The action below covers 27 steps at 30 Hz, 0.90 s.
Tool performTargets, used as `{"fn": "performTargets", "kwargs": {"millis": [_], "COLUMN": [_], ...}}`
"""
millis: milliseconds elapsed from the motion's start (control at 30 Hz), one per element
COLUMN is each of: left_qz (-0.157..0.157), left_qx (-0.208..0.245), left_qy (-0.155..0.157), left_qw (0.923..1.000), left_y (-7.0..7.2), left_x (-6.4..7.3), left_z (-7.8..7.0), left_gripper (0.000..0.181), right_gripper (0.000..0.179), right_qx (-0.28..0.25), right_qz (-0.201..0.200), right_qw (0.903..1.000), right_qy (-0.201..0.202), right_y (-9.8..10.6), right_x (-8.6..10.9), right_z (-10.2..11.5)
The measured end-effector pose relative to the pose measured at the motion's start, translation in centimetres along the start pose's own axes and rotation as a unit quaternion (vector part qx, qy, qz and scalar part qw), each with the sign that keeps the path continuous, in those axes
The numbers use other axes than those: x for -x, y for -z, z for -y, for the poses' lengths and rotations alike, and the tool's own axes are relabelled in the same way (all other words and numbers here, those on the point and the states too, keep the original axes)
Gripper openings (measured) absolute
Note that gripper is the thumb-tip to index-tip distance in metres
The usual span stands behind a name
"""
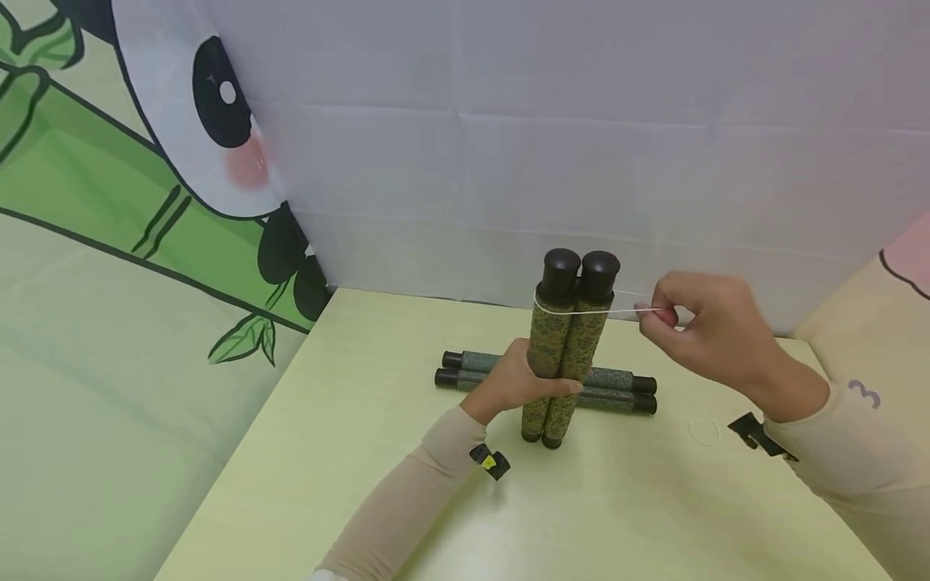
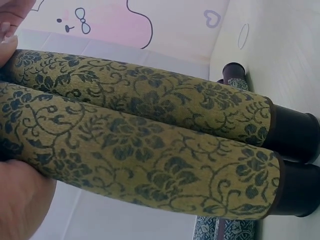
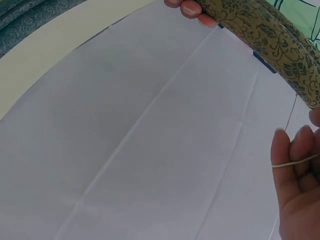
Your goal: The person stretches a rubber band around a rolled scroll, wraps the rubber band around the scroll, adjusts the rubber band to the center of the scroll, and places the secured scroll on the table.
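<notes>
Two rolled scrolls [image 1: 550, 343] in yellow-green floral fabric, with dark end knobs, stand side by side, tilted slightly. My left hand [image 1: 517, 378] grips them around the middle. Close up in the left wrist view, the paired scrolls [image 2: 145, 135] run between thumb and fingers. A thin pale rubber band [image 1: 625, 311] loops around both scrolls just below their upper knobs. To the right, my right hand [image 1: 715, 327] pinches the band's other end and holds it stretched. In the right wrist view the band crosses the fingers of that hand [image 3: 300, 195].
Behind the upright pair, two blue-green scrolls [image 1: 617, 387] with dark ends lie on the pale table [image 1: 327, 452]. Another rubber band [image 1: 703, 430] lies on the table at right. A printed cloth backdrop [image 1: 378, 161] rises along the table's far edge.
</notes>
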<state>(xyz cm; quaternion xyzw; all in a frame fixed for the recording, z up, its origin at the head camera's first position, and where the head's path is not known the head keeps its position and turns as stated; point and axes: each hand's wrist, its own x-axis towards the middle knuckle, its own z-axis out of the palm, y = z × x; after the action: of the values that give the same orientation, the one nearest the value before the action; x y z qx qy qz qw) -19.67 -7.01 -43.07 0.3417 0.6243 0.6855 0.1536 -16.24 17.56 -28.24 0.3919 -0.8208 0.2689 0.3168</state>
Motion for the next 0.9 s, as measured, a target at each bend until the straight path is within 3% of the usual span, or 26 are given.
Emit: {"fn": "performTargets", "kwargs": {"millis": [200, 367, 533, 633, 767, 833, 900], "left_qz": [-0.007, -0.005, -0.004, -0.008, -0.008, -0.009, -0.012], "left_qx": [-0.006, 0.004, 0.009, 0.015, 0.022, 0.022, 0.017], "left_qy": [-0.003, -0.007, -0.02, -0.028, -0.03, -0.031, -0.032], "left_qw": [1.0, 1.0, 0.9997, 0.9995, 0.9993, 0.9992, 0.9993], "left_y": [-0.1, -0.1, -0.2, -0.2, -0.2, -0.2, -0.1], "left_x": [-0.3, -0.5, -0.5, -0.7, -1.1, -1.3, -1.5], "left_z": [0.4, 0.5, 0.7, 0.9, 1.2, 1.2, 1.3], "left_gripper": [0.04, 0.041, 0.039, 0.04, 0.042, 0.043, 0.043], "right_gripper": [0.038, 0.039, 0.035, 0.033, 0.023, 0.021, 0.023], "right_qx": [0.014, 0.018, 0.001, -0.029, -0.11, -0.187, -0.272], "right_qz": [-0.003, -0.036, -0.067, -0.073, -0.054, -0.018, 0.045], "right_qw": [0.9997, 0.9953, 0.9834, 0.9685, 0.9377, 0.9181, 0.8938], "right_qy": [-0.019, -0.088, -0.169, -0.236, -0.325, -0.349, -0.353], "right_y": [-0.4, -0.2, -0.1, 0.0, 0.4, 0.7, 0.9], "right_x": [1.0, 1.7, 2.3, 2.4, 2.3, 2.2, 2.0], "right_z": [-0.9, -1.6, -2.5, -3.3, -4.3, -4.8, -5.3]}}
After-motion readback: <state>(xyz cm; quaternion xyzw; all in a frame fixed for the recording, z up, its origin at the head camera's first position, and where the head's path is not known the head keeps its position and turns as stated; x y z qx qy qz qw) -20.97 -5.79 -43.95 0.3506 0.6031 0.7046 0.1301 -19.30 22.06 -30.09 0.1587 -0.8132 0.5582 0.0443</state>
